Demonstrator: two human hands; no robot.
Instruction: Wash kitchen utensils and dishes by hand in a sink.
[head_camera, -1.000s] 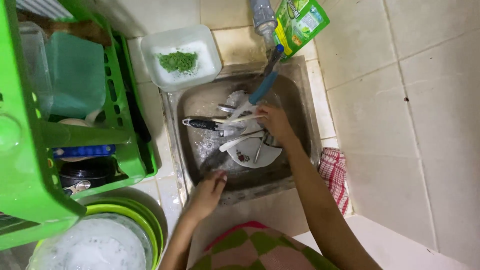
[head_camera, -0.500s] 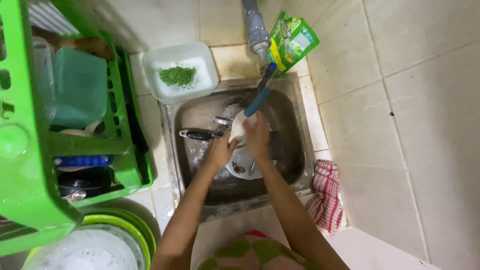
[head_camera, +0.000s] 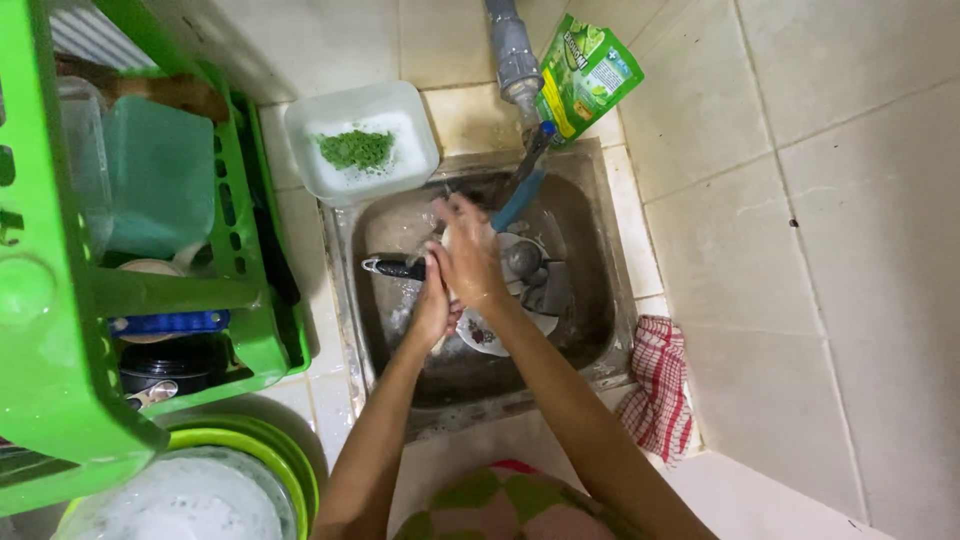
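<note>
Tiles, pale and worn, surround my steel sink (head_camera: 590, 330) of dishes. My left hand (head_camera: 432, 305) and right hand (head_camera: 468, 255) press together, seemingly clasping something white; I cannot tell what.

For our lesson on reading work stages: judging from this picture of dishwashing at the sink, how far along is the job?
Done: some containers stand in the green rack beside the sink. In hand: the left hand and right hand meet over the sink, apparently rubbing something under running water; what exactly is hidden. Left: a plate and utensils still lie in the sink, so roughly midway.
</note>
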